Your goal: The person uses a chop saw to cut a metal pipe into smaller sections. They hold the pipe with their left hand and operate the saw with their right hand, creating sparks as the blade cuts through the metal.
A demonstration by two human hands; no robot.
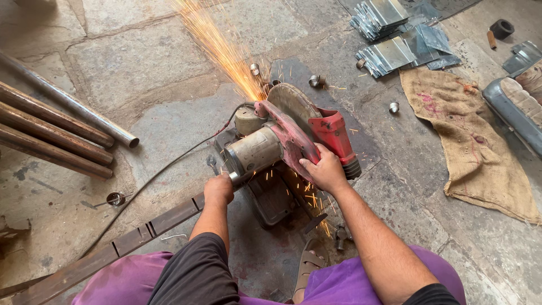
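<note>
Purple trousers (130, 279) and a sandalled foot (307, 265) fill the bottom edge, the person crouching over a stone floor (141, 73). Just beyond the knees, the left hand (218, 189) rests on a long flat metal bar (113, 248) where it meets the base of a red chop saw (288, 135); its fingers curl down over the bar's end, closed around it as far as can be seen. The right hand (324, 169) grips the saw's red handle (333, 135), fingers wrapped tight around it. The saw sits on the floor in the middle of the view, its disc (291, 101) lowered, and a stream of orange sparks (223, 45) shoots away toward the top. A black cable (164, 169) trails from the motor leftward. Four rusty pipes (56, 127) lie at the left edge. Short cut metal rings (316, 81) are scattered near the disc. Folded sheet-metal pieces (389, 34) are heaped at the upper right, beside a burlap sack (468, 135) spread flat.
</note>
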